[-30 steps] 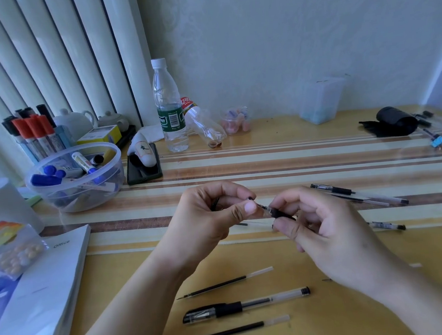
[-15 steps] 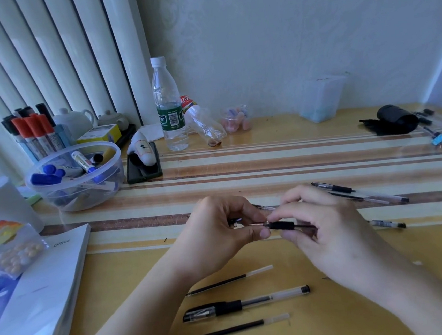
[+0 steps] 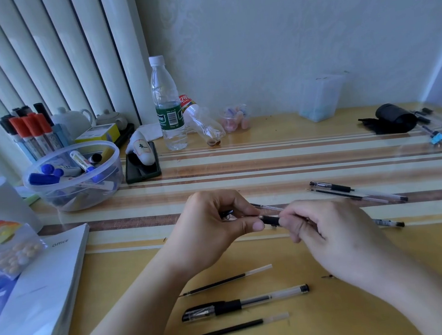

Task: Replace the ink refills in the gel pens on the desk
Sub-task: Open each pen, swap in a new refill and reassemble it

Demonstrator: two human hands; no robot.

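Both hands work one gel pen (image 3: pixel 270 219) above the worktop (image 3: pixel 268 162): left hand (image 3: pixel 215 230) pinches the tip end, right hand (image 3: pixel 328 232) grips the barrel, likely for counter-torque. Two spare refills (image 3: pixel 225 282) lie near, within reach.

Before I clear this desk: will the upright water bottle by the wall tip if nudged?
Probably. The water bottle is tall and narrow, and what water shows sits low, so it should be light and easy to topple. Its thin clear plastic would likely dent rather than break. Toppled, its round body would probably roll, like the crumpled bottle lying beside it.
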